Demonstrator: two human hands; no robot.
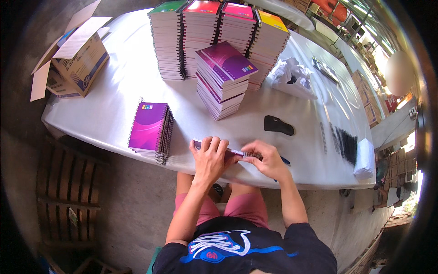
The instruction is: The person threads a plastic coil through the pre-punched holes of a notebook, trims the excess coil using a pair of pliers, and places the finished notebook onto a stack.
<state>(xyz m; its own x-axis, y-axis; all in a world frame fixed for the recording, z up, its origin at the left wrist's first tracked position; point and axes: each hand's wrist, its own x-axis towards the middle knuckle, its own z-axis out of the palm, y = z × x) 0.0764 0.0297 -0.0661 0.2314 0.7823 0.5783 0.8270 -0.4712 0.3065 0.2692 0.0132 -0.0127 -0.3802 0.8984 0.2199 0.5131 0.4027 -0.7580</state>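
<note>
Near the table's front edge I hold a purple notebook (234,151) edge-on between both hands. My left hand (210,160) is closed round its left part, fingers over the top. My right hand (268,160) pinches at its right end, where a dark spiral coil (254,156) shows along the edge. Fingers hide much of the coil and cover. To the left lies a stack of coil-bound purple notebooks (148,126). Beyond my hands stands a taller stack of purple-covered notebooks (224,64). A black pouch-like thing (278,125) lies beyond my right hand.
Tall stacks of green, red, pink and yellow notebooks (200,34) stand at the back. An open cardboard box (78,61) sits far left. Crumpled white plastic (292,77), loose black coils (345,145) and a white roll (364,159) are on the right. A blue pen-like thing (285,160) lies beside my right hand.
</note>
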